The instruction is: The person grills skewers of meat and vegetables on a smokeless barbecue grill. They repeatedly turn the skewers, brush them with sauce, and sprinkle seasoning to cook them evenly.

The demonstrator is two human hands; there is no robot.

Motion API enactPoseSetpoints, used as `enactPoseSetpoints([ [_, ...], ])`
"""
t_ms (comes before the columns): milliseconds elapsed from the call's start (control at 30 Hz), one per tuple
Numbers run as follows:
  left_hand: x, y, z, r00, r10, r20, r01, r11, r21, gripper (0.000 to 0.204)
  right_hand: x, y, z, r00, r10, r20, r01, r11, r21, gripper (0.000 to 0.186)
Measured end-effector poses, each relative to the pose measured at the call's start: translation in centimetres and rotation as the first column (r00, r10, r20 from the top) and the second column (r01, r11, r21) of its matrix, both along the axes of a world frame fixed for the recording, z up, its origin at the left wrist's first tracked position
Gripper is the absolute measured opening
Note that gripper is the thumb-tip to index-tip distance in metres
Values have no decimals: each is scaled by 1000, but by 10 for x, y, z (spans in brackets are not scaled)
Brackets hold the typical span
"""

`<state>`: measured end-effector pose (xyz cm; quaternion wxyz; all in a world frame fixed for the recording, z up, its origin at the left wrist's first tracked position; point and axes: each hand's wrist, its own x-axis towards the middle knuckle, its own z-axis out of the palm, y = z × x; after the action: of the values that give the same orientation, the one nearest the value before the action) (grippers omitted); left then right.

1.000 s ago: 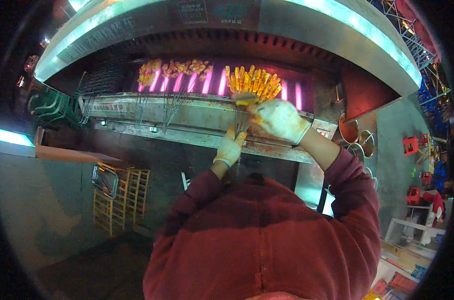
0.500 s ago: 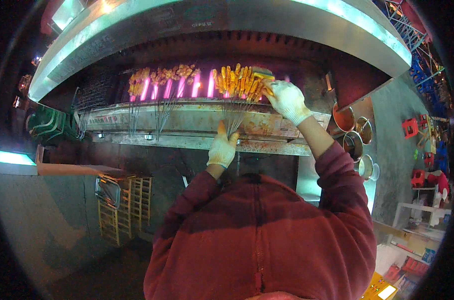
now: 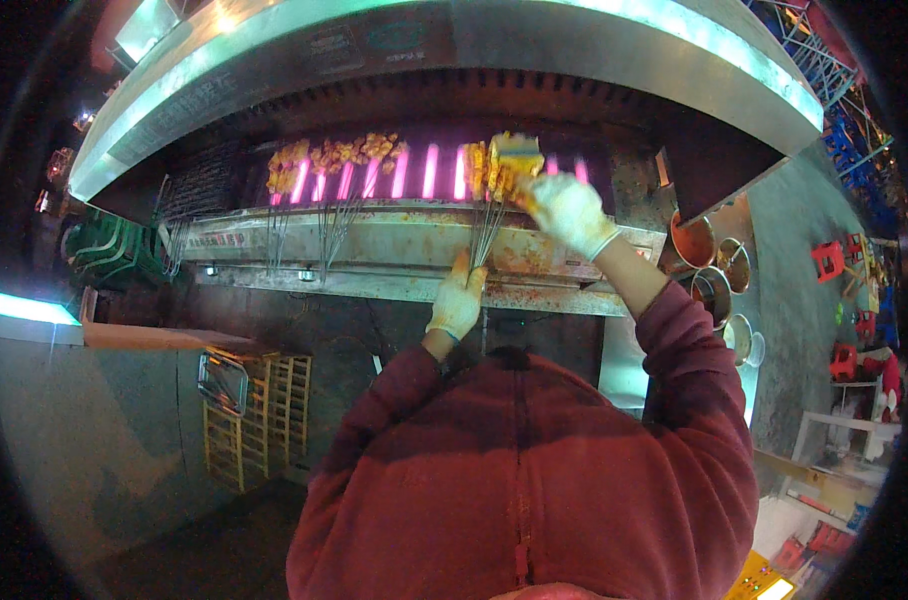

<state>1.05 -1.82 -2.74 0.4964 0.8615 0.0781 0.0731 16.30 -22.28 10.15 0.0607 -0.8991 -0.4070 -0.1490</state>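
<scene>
My left hand, in a white glove, is closed around the handle ends of a bunch of metal skewers. Their yellow-orange food lies over the glowing grill, gathered in a tight cluster. My right hand, gloved as well, is closed on a wide flat basting brush, blurred by motion. The brush's head is over the right side of the food and hides part of it. To the left, browned meat skewers rest across the grill, their metal ends over its front ledge.
A metal hood overhangs the grill. Pots of sauce or seasoning stand at the right end. Behind on the left are a yellow slatted rack and a metal tray. Red stools stand farther right.
The yellow-orange skewers have been drawn from a spread fan into a narrower bunch. The brush has swung left over them, and my left hand has shifted slightly right in the picture.
</scene>
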Motion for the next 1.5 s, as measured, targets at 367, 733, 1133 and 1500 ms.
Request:
enactPoseSetpoints([
  [367,2,6,9,971,-16,-237,-88,902,-422,31,22,21,-3,999,48,-25,-45,990,135,35],
  [733,2,17,-4,989,27,-148,-41,995,-92,54,15,19,-12,995,23,-101,-1,976,216,36],
  [1133,-5,3,28,996,11,-89,-17,998,-65,60,20,-18,30,997,-75,-17,73,865,496,33],
  [1500,4,11,10,961,-47,-271,-5,982,-189,49,-10,16,20,990,79,-117,-66,991,117,41],
])
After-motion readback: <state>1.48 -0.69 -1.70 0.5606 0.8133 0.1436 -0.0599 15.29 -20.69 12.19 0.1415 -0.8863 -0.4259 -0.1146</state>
